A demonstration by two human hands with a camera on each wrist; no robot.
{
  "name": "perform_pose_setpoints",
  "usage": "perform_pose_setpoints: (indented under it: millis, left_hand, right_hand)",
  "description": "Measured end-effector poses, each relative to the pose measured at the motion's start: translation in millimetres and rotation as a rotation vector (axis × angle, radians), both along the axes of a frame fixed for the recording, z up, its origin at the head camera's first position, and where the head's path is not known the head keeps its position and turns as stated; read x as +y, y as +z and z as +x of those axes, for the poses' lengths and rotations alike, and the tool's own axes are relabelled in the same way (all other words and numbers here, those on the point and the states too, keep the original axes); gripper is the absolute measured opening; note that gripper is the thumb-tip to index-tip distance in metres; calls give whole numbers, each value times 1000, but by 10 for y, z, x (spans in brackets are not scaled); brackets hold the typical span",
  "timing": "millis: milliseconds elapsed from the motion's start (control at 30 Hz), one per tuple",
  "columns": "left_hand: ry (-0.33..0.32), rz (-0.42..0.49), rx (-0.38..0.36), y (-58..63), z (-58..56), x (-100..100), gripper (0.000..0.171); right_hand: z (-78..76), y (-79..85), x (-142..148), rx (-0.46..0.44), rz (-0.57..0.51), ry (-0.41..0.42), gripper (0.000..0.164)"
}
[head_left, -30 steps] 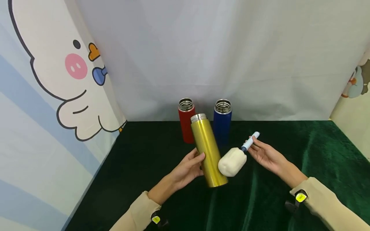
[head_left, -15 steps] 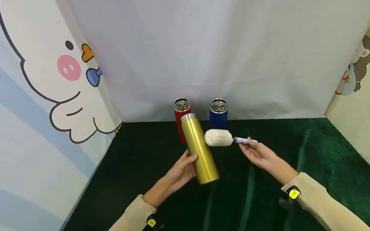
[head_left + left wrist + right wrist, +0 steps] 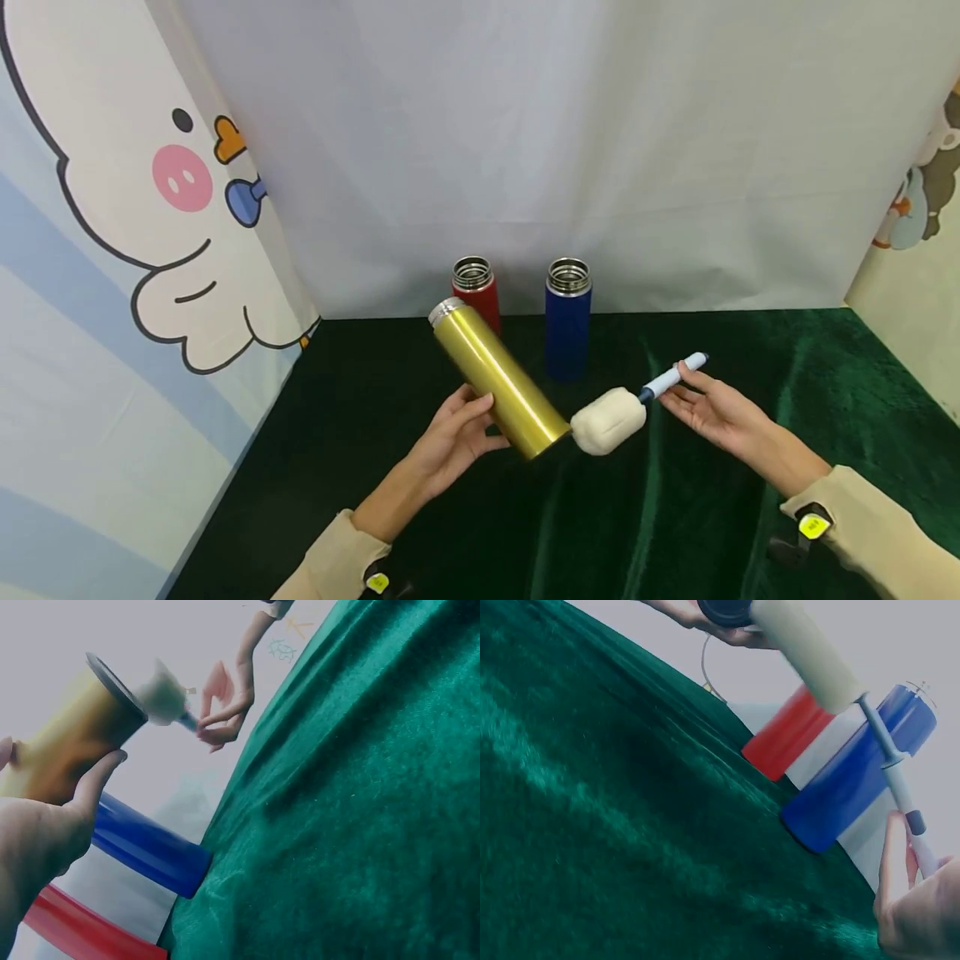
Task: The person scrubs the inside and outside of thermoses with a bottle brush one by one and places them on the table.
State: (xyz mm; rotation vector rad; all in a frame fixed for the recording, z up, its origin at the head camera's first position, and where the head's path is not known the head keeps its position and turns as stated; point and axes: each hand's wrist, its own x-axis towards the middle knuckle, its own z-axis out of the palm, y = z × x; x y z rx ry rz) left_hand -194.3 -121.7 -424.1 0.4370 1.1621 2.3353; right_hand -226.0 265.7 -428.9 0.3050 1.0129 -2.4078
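My left hand (image 3: 450, 446) grips a yellow thermos bottle (image 3: 495, 375) around its lower half. The bottle is held in the air, its steel neck tilted up to the left and its base toward the right. My right hand (image 3: 723, 417) pinches the light blue handle (image 3: 675, 377) of a bottle brush with a white sponge head (image 3: 609, 421). In the head view the sponge head is right at the bottle's base. The right wrist view shows the brush handle (image 3: 900, 787) between thumb and fingers, and the left wrist view shows the yellow bottle (image 3: 67, 735) in my left hand.
A red thermos (image 3: 480, 300) and a blue thermos (image 3: 567, 333), both without lids, stand upright at the back of the green cloth (image 3: 750, 350). The yellow bottle partly hides the red one. A white curtain (image 3: 637, 150) hangs behind, with a cartoon-printed panel (image 3: 112, 292) at left.
The yellow bottle has tilted further, its neck swinging left and its base rising slightly. The brush went up beside the bottle's upper side, then came back down and right to the base.
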Motion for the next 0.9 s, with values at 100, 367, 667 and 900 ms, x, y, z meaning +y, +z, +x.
perform_pose_setpoints:
  millis: [100,367,667,900]
  left_hand:
    - [72,-29,4,13,-5,26,34]
    - [194,-168,-6,-5,-10,173,58]
    - [190,-196,-29,-60,23,34,67]
    - [170,-182,26,-53,51,76,65]
  right_hand:
    - [-18,3,-30,139,185,31,54]
    - [13,41,-344,336,352,38,56]
    - [75,36,-234,380,258,-38,34]
    - [88,-47,-360,367,315,-29,32]
